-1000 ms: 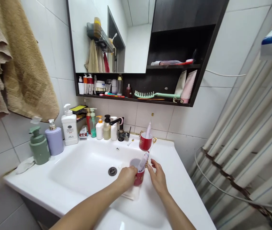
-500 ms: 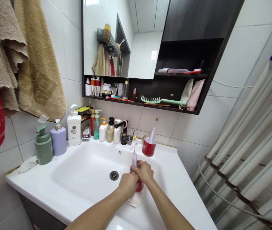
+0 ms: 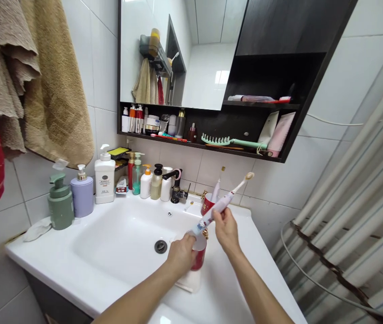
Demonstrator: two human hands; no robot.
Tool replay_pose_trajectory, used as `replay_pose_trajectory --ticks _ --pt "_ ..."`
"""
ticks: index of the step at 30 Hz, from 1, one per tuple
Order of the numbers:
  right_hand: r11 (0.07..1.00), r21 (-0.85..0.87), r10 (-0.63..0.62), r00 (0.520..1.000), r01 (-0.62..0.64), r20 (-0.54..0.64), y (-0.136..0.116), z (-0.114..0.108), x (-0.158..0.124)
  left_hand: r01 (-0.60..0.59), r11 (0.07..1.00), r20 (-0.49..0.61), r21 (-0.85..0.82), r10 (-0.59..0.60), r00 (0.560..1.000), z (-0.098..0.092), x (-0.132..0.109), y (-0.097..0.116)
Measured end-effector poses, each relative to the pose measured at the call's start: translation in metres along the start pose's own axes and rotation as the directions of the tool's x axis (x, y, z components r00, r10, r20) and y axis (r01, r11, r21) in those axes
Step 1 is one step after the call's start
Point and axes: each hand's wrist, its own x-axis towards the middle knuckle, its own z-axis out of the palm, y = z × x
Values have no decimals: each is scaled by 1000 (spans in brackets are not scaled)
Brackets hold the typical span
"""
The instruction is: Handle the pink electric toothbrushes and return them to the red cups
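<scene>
My left hand [image 3: 182, 255] is closed on the rim of a red cup [image 3: 200, 257] with a pale inside, held over the right part of the sink basin. My right hand [image 3: 225, 227] pinches a pink and white electric toothbrush [image 3: 218, 206] at its middle. The brush slants up to the right, its head at the upper end and its base just over the cup's opening. Behind it, a second red cup [image 3: 206, 204] with another toothbrush [image 3: 216, 191] stands on the back rim. A pale cloth or tray [image 3: 190, 282] lies under the held cup.
The white sink [image 3: 117, 243] has a dark drain [image 3: 160, 246] and a black faucet [image 3: 177, 186]. Pump bottles [image 3: 105, 177] line its left and back rim. A dark mirror cabinet [image 3: 313, 90] hangs above; towels [image 3: 56, 85] hang left, and a curtain [image 3: 356, 216] is at right.
My right hand has lifted the toothbrush up out of the cup and tilted it to the right. My left hand stays at the cup. The view has shifted slightly.
</scene>
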Motion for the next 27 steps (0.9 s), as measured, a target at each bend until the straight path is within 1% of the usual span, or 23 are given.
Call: replay_pose_trajectory --ticks 1,2,3,4,5,6,7,8,9,11,14,16,17,20,21,22,23,26,27 --pt "999 38 -6 1000 5 12 -1 -8 -5 16 991 -65 -135 -25 998 -3 4 2" --pt "998 70 -5 999 2 45 -1 -14 -11 39 955 -108 -294 -74 991 -6 9 5" --pt "993 115 7 993 -20 115 1 -19 -20 63 882 -118 -467 -133 984 -8 14 9" --pt "972 213 46 964 -104 262 3 -21 -28 96 764 -80 -638 -189 979 -9 20 13" --pt "940 280 78 920 -196 383 6 -22 -37 128 608 -11 -784 -219 976 -8 26 18" --pt "900 330 101 874 -283 476 8 -21 -45 146 441 58 -886 -207 977 -7 30 21" --pt "851 369 124 825 -375 552 11 -19 -51 165 283 116 -945 -180 977 -5 34 24" --pt "804 390 148 787 -448 599 14 -17 -55 176 156 154 -972 -145 977 -2 37 26" --pt "762 403 169 758 -506 630 16 -15 -58 185 64 177 -981 -116 977 1 39 27" --pt "716 402 192 714 -571 673 20 -11 -60 193 -49 197 -980 -114 974 6 40 25" --pt "747 350 187 684 -565 705 25 -8 -59 170 -138 197 -976 -206 959 8 40 19" --pt "800 296 190 689 -521 699 29 -5 -58 162 -166 203 -973 -270 941 7 41 17" --pt "838 265 191 710 -478 678 31 -4 -58 163 -170 208 -972 -293 933 7 42 16" --pt "943 150 168 812 -298 560 34 1 -59 161 -162 208 -974 -339 917 7 45 14" --pt "959 118 159 835 -257 526 34 2 -59 157 -158 204 -975 -353 913 7 46 13" --pt "965 98 159 843 -241 514 34 3 -59 155 -154 202 -976 -365 909 7 46 13" --pt "963 92 167 833 -252 528 32 5 -60 152 -153 200 -977 -381 903 7 47 12" --pt "938 83 213 752 -335 624 29 8 -60 145 -156 200 -977 -438 876 7 48 12" --pt "940 71 219 748 -334 627 28 9 -60 141 -156 198 -978 -454 869 6 48 13"
